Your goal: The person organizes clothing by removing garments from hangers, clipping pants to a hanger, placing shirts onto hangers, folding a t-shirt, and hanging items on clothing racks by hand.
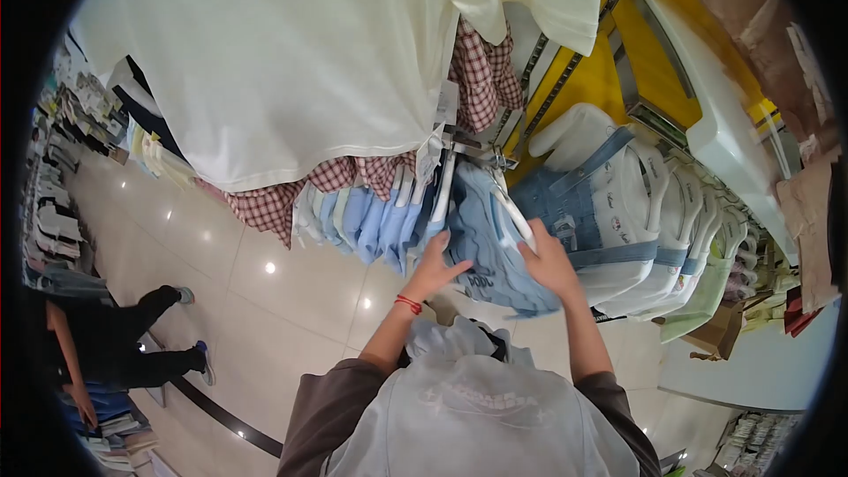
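A light blue garment (490, 252) with dark lettering hangs on a white hanger (515, 214) at the rail, between my two hands. My right hand (549, 258) is closed at the hanger's lower right end, by the garment's edge. On the garment's left side is my left hand (433, 269), thumb and fingers apart, touching or very near the cloth. Blue and pale garments (375, 221) hang close together to the left of it. White tops with denim parts (618, 212) hang to the right.
A large cream shirt (291, 53) hangs above, with red checked cloth (274, 212) under it. A white shelf panel (724, 124) slants at the right. Another person (115, 336) in dark clothes stands on the tiled floor at left.
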Demonstrator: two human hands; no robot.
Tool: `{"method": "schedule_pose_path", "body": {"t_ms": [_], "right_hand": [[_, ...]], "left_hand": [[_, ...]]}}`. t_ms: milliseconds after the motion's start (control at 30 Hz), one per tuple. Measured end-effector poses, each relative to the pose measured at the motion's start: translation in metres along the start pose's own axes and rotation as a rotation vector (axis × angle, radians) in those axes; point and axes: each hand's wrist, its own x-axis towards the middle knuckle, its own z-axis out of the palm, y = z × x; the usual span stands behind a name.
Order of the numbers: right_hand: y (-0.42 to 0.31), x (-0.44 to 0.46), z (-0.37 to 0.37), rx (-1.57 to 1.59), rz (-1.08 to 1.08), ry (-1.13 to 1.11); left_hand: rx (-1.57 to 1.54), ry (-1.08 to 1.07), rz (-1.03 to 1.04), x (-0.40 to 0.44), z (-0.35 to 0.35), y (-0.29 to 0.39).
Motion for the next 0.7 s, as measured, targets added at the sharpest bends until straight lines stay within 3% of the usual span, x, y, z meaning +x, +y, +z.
{"method": "schedule_pose_path", "body": {"t_ms": [67, 167, 200, 267, 333, 433, 533, 567, 700], "right_hand": [[-0.023, -0.024, -0.039, 0.037, -0.078, -0.002], [-0.059, -0.049, -0.106, -0.010, 0.037, -0.231], [-0.054, -0.054, -0.117, 0.056, -0.063, -0.228], [-0.042, -0.063, -0.137, 0.184, -0.266, -0.221], [-0.040, -0.071, -0.149, 0.292, -0.232, -0.148], [-0.041, -0.072, -0.157, 0.325, -0.233, 0.037], [-0.046, -0.073, -0.164, 0.177, -0.197, 0.213], [-0.049, -0.074, -0.165, 0.109, -0.172, 0.261], [-0.043, -0.079, -0.167, -0.057, -0.179, 0.352]], "left_hand": [[-0.098, 0.036, -0.082, 0.000, -0.004, -0.015], [-0.107, -0.006, -0.109, 0.005, -0.006, -0.014], [-0.109, -0.020, -0.114, 0.007, -0.005, -0.015], [-0.217, -0.217, -0.127, 0.010, 0.000, -0.028], [-0.372, -0.449, -0.172, 0.004, -0.015, 0.020], [-0.384, -0.296, -0.041, -0.015, 0.003, 0.010], [-0.214, -0.366, -0.340, -0.040, -0.015, 0.022], [-0.229, -0.305, -0.091, -0.048, -0.008, -0.023], [-0.016, -0.121, -0.213, -0.086, -0.038, -0.064]]}}
